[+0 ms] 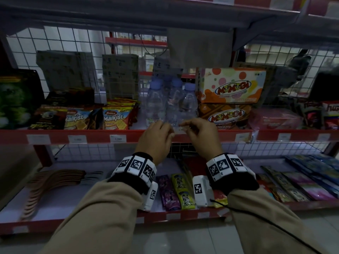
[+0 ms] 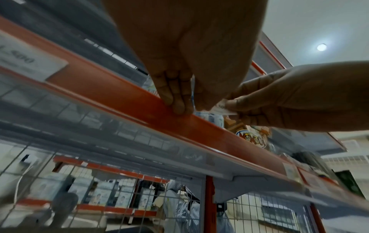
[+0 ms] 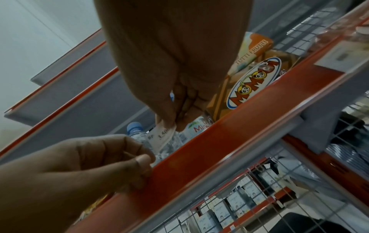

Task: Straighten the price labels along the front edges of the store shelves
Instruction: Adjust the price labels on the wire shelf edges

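Observation:
A small white price label (image 1: 180,130) (image 2: 221,108) (image 3: 161,135) sits lifted above the red front rail (image 1: 97,136) (image 2: 119,88) (image 3: 219,141) of the middle shelf, tilted. My right hand (image 1: 199,132) (image 3: 173,126) pinches the label's right end between thumb and fingers. My left hand (image 1: 158,133) (image 2: 177,105) is just left of the label, with its fingers curled over the rail's front and its thumb at the rail's top edge. Whether the left hand also touches the label is hidden. Other labels (image 1: 118,138) (image 1: 77,138) sit flat in the rail further left.
Water bottles (image 1: 172,103) stand right behind the hands, Momogi boxes (image 1: 231,87) to their right and Malkist packs (image 1: 115,118) to their left. An upper shelf (image 1: 146,13) hangs overhead. The lower shelf (image 1: 172,216) holds sachets (image 1: 176,191) beneath my wrists.

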A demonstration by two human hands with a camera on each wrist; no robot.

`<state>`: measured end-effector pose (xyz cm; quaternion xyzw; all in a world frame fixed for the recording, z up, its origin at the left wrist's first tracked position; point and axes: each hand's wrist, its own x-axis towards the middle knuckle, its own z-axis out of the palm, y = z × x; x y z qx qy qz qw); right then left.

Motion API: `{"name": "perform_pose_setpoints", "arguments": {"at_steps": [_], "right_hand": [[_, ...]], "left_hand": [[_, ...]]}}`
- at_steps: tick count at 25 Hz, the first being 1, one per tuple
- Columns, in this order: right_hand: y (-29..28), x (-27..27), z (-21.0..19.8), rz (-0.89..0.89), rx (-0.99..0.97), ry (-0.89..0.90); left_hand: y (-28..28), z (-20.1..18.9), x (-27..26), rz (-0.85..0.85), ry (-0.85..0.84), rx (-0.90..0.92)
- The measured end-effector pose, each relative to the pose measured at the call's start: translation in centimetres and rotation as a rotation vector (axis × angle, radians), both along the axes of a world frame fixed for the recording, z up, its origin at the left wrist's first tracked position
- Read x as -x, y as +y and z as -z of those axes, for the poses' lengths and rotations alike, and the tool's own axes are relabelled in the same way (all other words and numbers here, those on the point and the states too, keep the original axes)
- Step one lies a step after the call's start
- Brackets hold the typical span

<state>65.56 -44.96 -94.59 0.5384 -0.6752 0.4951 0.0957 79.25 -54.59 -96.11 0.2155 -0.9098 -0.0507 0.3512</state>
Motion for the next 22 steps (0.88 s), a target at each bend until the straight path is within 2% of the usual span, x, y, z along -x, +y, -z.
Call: {"name": "perform_pose_setpoints", "arguments": {"at_steps": [3, 5, 11, 22], "right_hand": [[-0.2, 0.0, -0.4, 0.033, 0.031, -0.085], [-0.5, -0.2, -0.7, 0.044, 0.01, -0.065], [-1.4, -0.6, 0.0, 0.055, -0.15, 0.079], [-0.8, -0.6, 0.8, 0.097, -0.334, 0.353]], "left_hand": [[0.0, -0.2, -0.5, -0.096, -0.07, 0.095], [-0.2, -0.2, -0.8, -0.127, -0.067, 0.106], [-0.3, 0.9, -1.1, -0.091, 0.007, 0.051], [-0.9, 1.9, -0.6, -0.095, 0.049, 0.122]]}}
